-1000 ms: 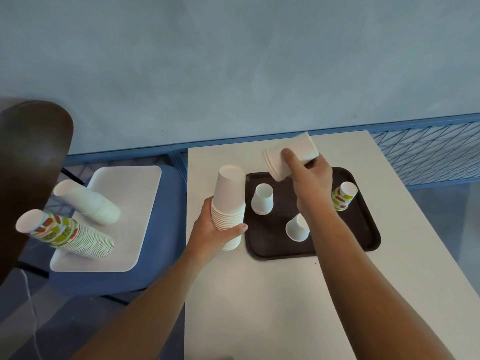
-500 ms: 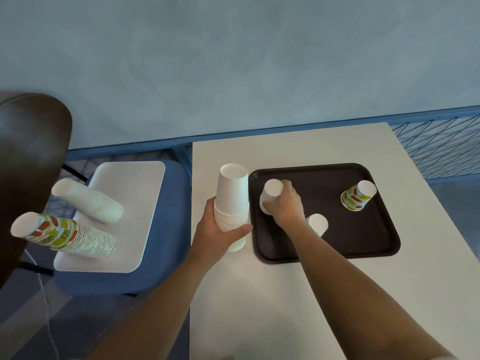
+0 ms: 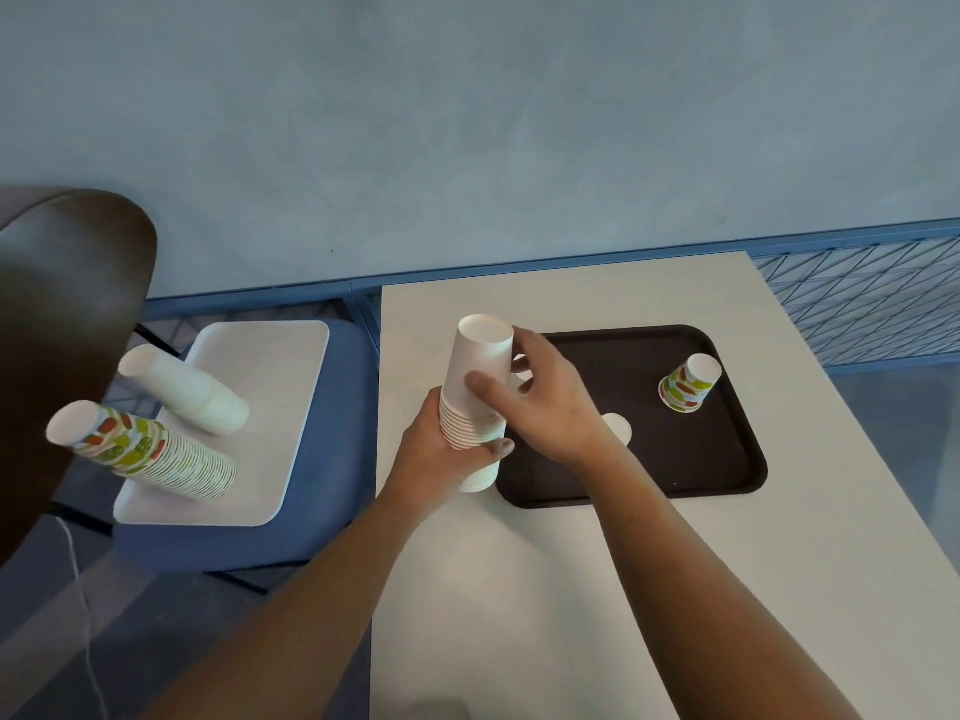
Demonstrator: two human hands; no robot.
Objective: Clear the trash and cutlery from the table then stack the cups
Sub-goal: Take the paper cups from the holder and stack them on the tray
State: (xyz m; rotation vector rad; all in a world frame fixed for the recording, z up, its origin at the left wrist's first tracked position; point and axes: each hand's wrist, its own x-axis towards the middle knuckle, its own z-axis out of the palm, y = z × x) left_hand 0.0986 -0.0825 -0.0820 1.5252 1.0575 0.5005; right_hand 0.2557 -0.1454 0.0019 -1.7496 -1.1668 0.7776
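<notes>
White paper fills both my hands. My right hand point(image 3: 550, 407) grips the topmost white paper cup point(image 3: 483, 356), thumb laid across its near side and fingers curled round the far side, and the cup sits bottom-up over the stack of upturned white paper cups point(image 3: 467, 426). My left hand point(image 3: 434, 452) wraps round the lower rims of that stack, one fingertip showing at its right side. The stack stands upright on the off-white rectangular table point(image 3: 519, 615), its base just beside the left edge of the dark brown plastic tray point(image 3: 675, 459). On the tray, a single small white paper cup point(image 3: 618, 426) peeks out from behind my right wrist, mostly hidden. At the tray's far right corner a paper cup printed with green and orange shapes point(image 3: 691, 381) stands bottom-up, well apart from my hands. Left of the table is a blue padded chair seat point(image 3: 332, 459) bearing a white rectangular tray point(image 3: 270, 387). Two tall stacks stand on it: a plain white cup stack point(image 3: 182, 389) further back and a green-and-orange printed cup stack point(image 3: 140, 449) nearer me. A dark brown rounded chair back point(image 3: 62, 330) fills the left edge, and blue metal mesh railing point(image 3: 857, 304) runs behind the table under a blue-grey wall point(image 3: 467, 122).
</notes>
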